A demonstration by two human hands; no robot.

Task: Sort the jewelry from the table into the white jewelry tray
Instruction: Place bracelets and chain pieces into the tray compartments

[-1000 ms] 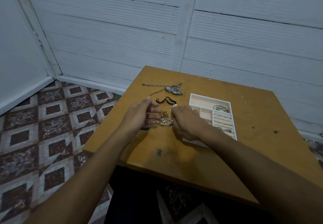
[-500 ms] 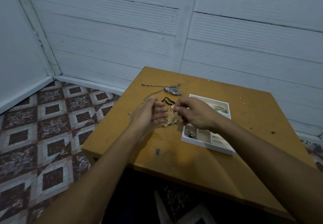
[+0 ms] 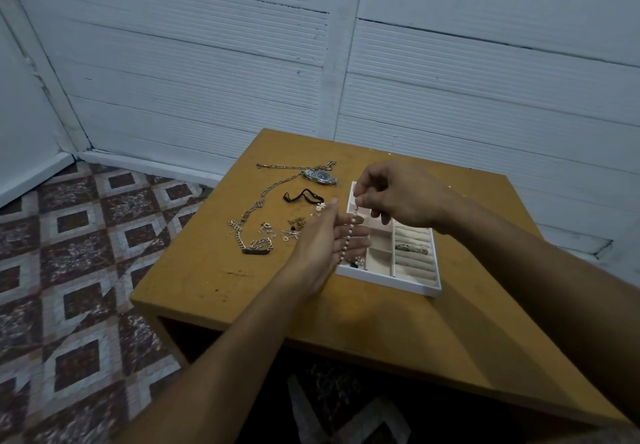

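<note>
The desk (image 3: 381, 322) carries the white jewelry tray (image 3: 398, 286), which sits toward its right half and serves as the reference for everything here.

Above the tray's far-left corner, the right grip (image 3: 398, 198) is clenched on the top end of a bead strand (image 3: 349, 236), pinched between thumb and fingertip. At the tray's left edge, the left grip (image 3: 329, 239) is released, palm up with the fingers straight, cupped beneath the strand. The strand hangs straight down from the pinch across those fingers. Its lower end reaches the tray's near-left compartment, where a small piece already lies. Whether the beads rest on the palm or only hang in front of it is hard to tell.

To do this step well, I judge the pinch should come down slowly, so that the beads coil into one compartment. The open palm can guide the slack and stop it swinging over the divider.

Left of the tray, a long chain (image 3: 263, 198), a plate bracelet (image 3: 254, 248), a black band (image 3: 303, 196) and small loose pieces (image 3: 291, 230) remain to be sorted. A watch (image 3: 320, 177) lies just beyond the tray's far-left corner.
</note>
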